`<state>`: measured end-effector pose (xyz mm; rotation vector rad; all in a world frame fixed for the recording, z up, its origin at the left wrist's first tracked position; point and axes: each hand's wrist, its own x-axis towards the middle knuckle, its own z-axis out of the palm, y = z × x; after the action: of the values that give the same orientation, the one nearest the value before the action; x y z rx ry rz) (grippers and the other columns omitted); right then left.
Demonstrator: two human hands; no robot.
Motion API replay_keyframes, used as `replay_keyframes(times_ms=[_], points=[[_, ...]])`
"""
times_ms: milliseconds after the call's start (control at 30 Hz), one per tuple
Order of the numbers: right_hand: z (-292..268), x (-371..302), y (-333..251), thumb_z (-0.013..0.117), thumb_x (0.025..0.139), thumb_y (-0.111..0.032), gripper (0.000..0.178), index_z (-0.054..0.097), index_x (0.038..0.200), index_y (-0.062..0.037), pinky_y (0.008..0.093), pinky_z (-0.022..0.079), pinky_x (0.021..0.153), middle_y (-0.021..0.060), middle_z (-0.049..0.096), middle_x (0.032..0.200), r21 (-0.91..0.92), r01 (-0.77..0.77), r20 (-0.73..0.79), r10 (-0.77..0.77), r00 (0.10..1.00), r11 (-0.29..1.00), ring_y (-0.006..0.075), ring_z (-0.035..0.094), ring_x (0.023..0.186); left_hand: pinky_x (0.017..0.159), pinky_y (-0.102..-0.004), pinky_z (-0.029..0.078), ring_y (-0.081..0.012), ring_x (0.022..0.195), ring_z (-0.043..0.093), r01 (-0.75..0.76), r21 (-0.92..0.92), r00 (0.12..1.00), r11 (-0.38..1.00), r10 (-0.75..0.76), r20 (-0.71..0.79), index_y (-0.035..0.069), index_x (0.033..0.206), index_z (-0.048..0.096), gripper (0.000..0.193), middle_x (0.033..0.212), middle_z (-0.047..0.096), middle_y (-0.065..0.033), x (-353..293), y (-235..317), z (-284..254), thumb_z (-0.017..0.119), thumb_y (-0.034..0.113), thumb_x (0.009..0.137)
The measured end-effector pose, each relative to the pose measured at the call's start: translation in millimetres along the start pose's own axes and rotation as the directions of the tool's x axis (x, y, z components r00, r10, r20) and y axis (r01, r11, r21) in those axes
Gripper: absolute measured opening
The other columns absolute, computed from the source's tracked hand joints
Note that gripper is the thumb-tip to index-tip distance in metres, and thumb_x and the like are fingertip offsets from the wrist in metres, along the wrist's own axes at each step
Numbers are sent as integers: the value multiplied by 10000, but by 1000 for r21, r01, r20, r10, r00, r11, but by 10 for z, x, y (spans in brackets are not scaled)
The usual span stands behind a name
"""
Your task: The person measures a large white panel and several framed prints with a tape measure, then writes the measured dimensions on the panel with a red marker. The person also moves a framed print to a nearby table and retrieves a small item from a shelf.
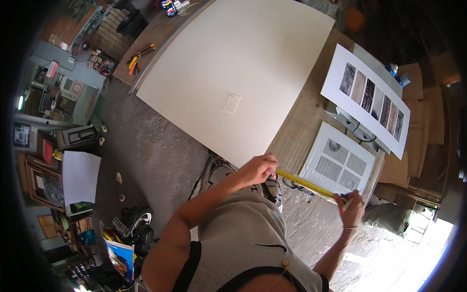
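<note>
A yellow tape measure (305, 184) is stretched between my two hands, in front of the near table edge. My left hand (257, 171) is closed around its left end, close to the near corner of a large white board (233, 53). Lower and to the right, my right hand (352, 209) grips the other end. A small red and white item and something dark also show among the right fingers, too small to name. Just beyond the tape lies a pale sheet (314, 174) with four grey printed panels. A small cream card (231, 103) rests on the white board.
A white mat with a row of pictures (368, 95) lies raised at the right of the wooden table (296, 117). Pliers with orange handles (138, 59) and a phone (169, 8) sit at the far left. Frames (41, 182) and a motorbike (138, 224) stand at left.
</note>
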<state>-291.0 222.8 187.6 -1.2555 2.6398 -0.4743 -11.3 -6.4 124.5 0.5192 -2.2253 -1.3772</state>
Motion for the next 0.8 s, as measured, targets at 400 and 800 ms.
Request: replay_keyframes(times_ms=[400,800], points=[[1491,179,-3092,832,685,-300,450,557,910,-24,416,479,631,135,592,827,660,320,-161,-289,944,680,330,563,745,956,-349,436,-163,1127,529,57,-970,852,236,-517,-76,117,1076,479,215,1331,462,-115,-794,-334,-969,531,284,951],[2511,1128,-4002,170,1013,-504,669,572,900,19,281,410,639,90,617,816,912,105,-168,130,977,396,136,493,684,772,-352,525,-205,986,581,358,-534,751,766,-576,-324,59,1078,518,317,1107,581,-105,-545,-1749,-3425,676,178,830]])
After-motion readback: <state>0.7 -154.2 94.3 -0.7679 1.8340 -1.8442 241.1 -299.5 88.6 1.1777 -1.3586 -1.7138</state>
